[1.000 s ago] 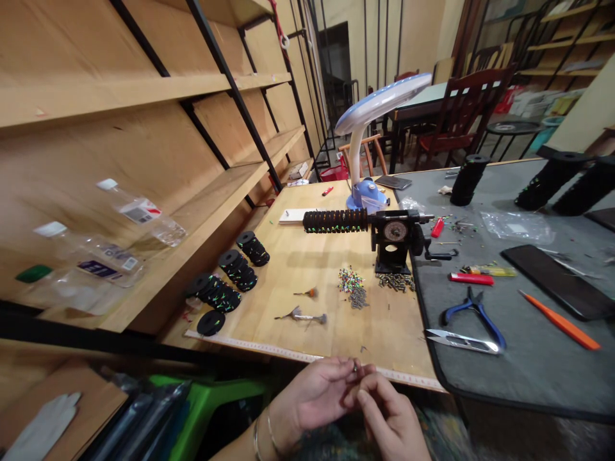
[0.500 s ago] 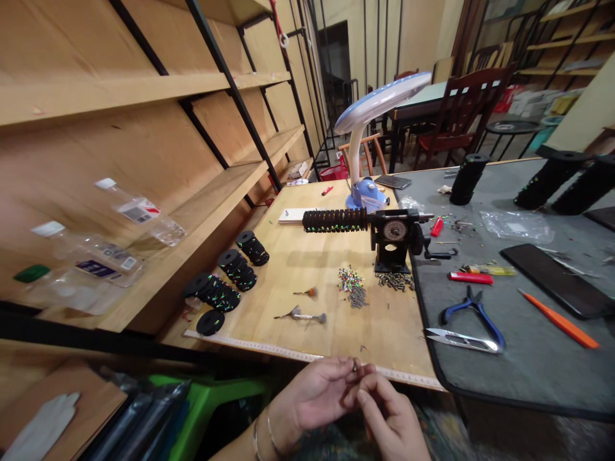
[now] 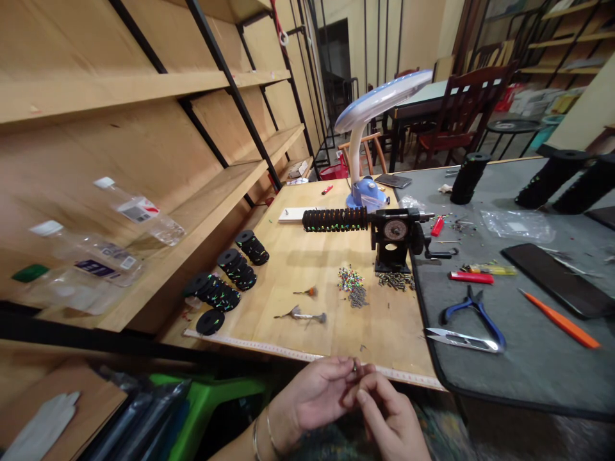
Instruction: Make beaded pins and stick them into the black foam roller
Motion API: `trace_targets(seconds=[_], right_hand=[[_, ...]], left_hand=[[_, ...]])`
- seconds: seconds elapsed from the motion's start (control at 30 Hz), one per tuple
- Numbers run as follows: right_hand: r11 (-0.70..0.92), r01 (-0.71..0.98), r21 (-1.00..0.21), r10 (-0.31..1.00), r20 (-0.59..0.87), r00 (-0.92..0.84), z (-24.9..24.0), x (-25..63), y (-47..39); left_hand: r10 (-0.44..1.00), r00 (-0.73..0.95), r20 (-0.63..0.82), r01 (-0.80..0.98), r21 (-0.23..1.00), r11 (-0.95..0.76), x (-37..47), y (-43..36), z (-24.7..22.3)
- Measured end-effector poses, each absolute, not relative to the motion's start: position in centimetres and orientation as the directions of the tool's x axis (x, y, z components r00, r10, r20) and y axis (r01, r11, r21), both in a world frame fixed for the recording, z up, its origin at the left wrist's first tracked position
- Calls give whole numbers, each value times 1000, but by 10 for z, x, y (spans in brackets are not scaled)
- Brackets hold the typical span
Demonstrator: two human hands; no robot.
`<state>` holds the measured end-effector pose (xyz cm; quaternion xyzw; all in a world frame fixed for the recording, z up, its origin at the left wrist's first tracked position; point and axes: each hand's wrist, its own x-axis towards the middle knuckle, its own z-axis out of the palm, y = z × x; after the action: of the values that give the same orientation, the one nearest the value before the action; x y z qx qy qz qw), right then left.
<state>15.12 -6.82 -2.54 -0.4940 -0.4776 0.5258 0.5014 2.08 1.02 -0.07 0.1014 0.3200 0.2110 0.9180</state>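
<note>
At the front edge of the wooden table [image 3: 269, 333], my left hand [image 3: 327, 394] is palm up, its thumb and fingertips pinched on a tiny dark greenish piece too small to name. Close against it on the right, my right hand [image 3: 387, 410] has thumb and forefinger pressed together; whatever they hold is too small to make out. Beyond my hands lie a pile of coloured beads [image 3: 350, 279], small grey metal parts [image 3: 358, 296] and two brush-like feathery pieces, one orange-tipped [image 3: 312, 292]. A black hand-cranked winder [image 3: 391, 237] holds a dark coiled roll [image 3: 335, 219].
Black spools [image 3: 233, 269] line the table's left side beside shelves with plastic bottles [image 3: 139, 208]. A blue-white lamp [image 3: 368, 192] stands behind the winder. Pliers [image 3: 473, 314], snips [image 3: 464, 340], an orange tool [image 3: 560, 320] and a red lighter [image 3: 471, 277] lie on the grey mat [image 3: 533, 365].
</note>
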Motion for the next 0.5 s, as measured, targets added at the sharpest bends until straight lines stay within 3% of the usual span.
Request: trace_targets(seconds=[0.3, 0.5], right_hand=[[-80, -114, -990, 997, -81, 8, -31, 149, -69], [-141, -214, -967, 989, -148, 18, -37, 147, -68]], left_hand=[[465, 712, -527, -295, 376, 878, 22, 10, 2], [592, 660, -463, -307, 552, 775, 26, 4, 1]])
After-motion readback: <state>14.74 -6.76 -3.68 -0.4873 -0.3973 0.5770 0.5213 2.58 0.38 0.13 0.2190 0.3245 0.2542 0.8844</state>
